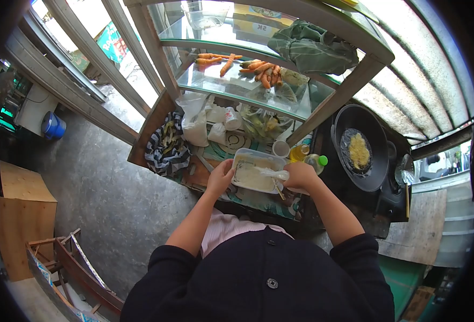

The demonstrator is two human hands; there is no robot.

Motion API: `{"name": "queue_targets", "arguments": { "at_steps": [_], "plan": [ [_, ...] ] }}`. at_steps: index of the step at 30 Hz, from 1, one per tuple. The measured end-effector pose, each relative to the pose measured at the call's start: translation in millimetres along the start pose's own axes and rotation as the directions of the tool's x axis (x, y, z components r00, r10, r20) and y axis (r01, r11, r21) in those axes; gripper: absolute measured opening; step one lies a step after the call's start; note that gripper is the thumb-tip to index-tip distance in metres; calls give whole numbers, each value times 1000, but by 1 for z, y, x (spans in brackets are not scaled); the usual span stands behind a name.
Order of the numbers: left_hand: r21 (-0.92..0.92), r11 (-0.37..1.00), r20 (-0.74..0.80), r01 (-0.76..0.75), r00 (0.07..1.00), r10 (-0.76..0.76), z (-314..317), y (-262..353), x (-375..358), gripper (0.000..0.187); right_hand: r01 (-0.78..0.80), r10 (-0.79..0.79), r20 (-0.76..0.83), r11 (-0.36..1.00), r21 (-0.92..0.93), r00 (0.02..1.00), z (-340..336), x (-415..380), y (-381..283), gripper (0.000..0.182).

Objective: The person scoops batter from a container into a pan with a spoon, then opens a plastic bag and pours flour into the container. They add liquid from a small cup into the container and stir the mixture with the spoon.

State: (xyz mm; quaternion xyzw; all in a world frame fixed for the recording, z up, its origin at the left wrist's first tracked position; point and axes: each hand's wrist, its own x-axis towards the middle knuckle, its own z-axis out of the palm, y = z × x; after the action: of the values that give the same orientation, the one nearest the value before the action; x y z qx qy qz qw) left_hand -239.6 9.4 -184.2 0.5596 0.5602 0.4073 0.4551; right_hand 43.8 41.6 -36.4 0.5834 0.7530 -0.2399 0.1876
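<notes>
A rectangular plastic container [242, 161] of pale, creamy batter stands in front of me at the counter's front edge. My left hand [222, 176] grips its left side, thumb near the rim. At the opposite side my right hand [300, 176] is closed, with a crumpled clear plastic bag [273, 173] reaching from it over the batter. Its fingertips are partly hidden. A thin stick-like handle [279, 189] leans over the container's front rim. To the right, a yellow fritter [360, 152] fries in oil in a dark wok [374, 126].
Behind the container are a clear cup [281, 148], an oil bottle [300, 152] and a green-capped bottle [318, 161]. Carrots [266, 71] lie on a glass shelf [237, 94]. A skimmer [406, 174] rests right of the wok; a striped cloth [167, 147] sits left.
</notes>
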Motion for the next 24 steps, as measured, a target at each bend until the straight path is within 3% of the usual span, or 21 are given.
{"name": "queue_targets", "arguments": {
  "at_steps": [3, 4, 6, 15, 16, 18, 21, 24],
  "plan": [
    [88, 996, 1, -3, 1000, 3, -4, 0, 12, 34, -10, 10, -8, 999, 46, 1000, -3, -1, 1, 43],
    [87, 996, 8, -4, 1000, 4, -6, 3, 14, 34, -16, 16, -8, 999, 50, 1000, -4, -2, 1, 43],
    [18, 991, 31, 131, 991, -132, -11, 17, 16, 37, -24, 28, -38, 995, 101, 999, -5, -2, 0, 43],
    [9, 984, 50, 179, 983, -179, -21, 8, 40, 33, -23, 35, -64, 983, 183, 997, -8, 3, 4, 48],
    [11, 984, 56, 179, 982, -179, -21, 6, 44, 33, -27, 40, -63, 982, 186, 997, -8, 2, 5, 48],
    [104, 995, 10, 1, 1000, -2, -20, 2, 51, 33, -25, 50, -99, 971, 236, 994, -10, -2, 5, 50],
    [81, 991, 74, 107, 991, -113, -24, 6, 60, 33, -6, 47, -118, 944, 330, 992, -11, -7, 7, 51],
    [68, 991, 88, 118, 988, -124, -23, 3, 74, 33, 2, 58, -125, 899, 438, 990, -14, -17, 8, 54]
  ]
}}
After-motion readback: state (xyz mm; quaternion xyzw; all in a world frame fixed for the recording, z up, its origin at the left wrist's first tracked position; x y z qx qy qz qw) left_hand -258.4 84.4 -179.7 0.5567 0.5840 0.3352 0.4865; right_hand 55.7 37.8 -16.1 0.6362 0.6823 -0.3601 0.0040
